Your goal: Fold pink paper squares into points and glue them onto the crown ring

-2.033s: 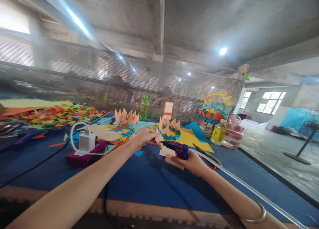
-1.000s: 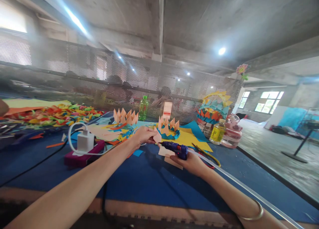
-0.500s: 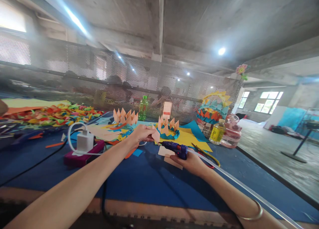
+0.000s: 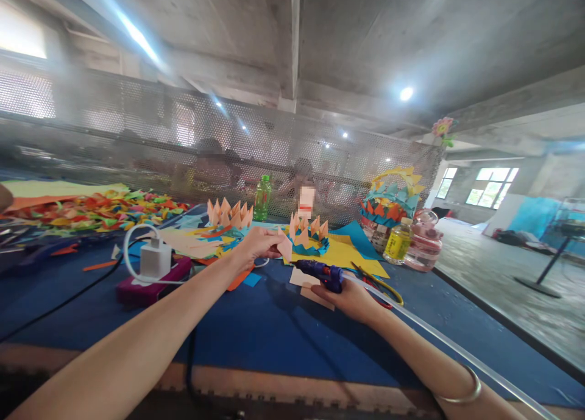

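Note:
Between the fingers of my left hand point(image 4: 265, 244) is a small folded piece of peach paper point(image 4: 286, 247), pinched at its left side. My right hand point(image 4: 354, 298) is wrapped round a dark blue glue gun point(image 4: 320, 272), with a long clear glue stick point(image 4: 425, 327) running out of its back. The gun's nozzle points left, close to the paper's lower tip; whether they touch I cannot tell. Just behind stands a ring of peach and blue folded points point(image 4: 308, 238). A second peach-pointed ring point(image 4: 231, 216) is further left. Flat peach paper pieces point(image 4: 305, 278) lie beneath the gun.
Scissors point(image 4: 393, 291) lie beside my right hand. A purple power strip point(image 4: 159, 286) with a white plug is at left, before a heap of coloured paper pieces point(image 4: 114, 210). A green bottle point(image 4: 262, 199), yellow-labelled bottle point(image 4: 398, 242), pink jug point(image 4: 424, 243) and paper-trimmed basket point(image 4: 375, 234) stand behind.
Hardly anything differs. The glue gun's nozzle sits very slightly lower against the paper's tip; both hands keep their hold.

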A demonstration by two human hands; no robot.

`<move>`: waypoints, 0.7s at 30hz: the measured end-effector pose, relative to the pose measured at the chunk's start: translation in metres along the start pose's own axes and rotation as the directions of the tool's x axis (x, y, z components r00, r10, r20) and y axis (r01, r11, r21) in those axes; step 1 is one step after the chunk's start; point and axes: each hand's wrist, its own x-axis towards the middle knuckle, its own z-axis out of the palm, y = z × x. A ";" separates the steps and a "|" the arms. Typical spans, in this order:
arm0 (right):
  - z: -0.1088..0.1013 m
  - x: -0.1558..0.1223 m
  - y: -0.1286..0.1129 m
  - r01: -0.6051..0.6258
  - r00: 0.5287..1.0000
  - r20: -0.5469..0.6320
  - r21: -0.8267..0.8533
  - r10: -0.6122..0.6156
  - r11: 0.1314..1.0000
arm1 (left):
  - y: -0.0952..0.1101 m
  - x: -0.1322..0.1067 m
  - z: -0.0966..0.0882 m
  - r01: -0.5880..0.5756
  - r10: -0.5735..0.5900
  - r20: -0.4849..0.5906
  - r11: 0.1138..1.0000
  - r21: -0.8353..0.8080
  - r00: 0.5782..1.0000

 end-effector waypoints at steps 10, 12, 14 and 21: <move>0.000 0.000 0.002 0.012 1.000 0.017 0.021 -0.012 1.000 | 0.000 0.005 -0.007 -0.014 0.014 -0.017 1.000 -0.010 1.000; 0.000 0.001 0.002 0.010 1.000 0.008 0.030 -0.011 0.999 | 0.001 0.006 -0.010 -0.012 0.012 -0.031 1.000 -0.008 0.999; -0.002 0.000 0.005 0.037 0.999 -0.003 0.030 -0.037 0.999 | 0.003 0.006 -0.012 -0.012 0.012 -0.043 1.000 -0.007 0.999; -0.043 -0.021 0.034 0.148 0.989 0.028 -0.196 -0.145 0.969 | 0.003 0.008 -0.015 -0.031 0.030 -0.032 0.999 -0.024 0.999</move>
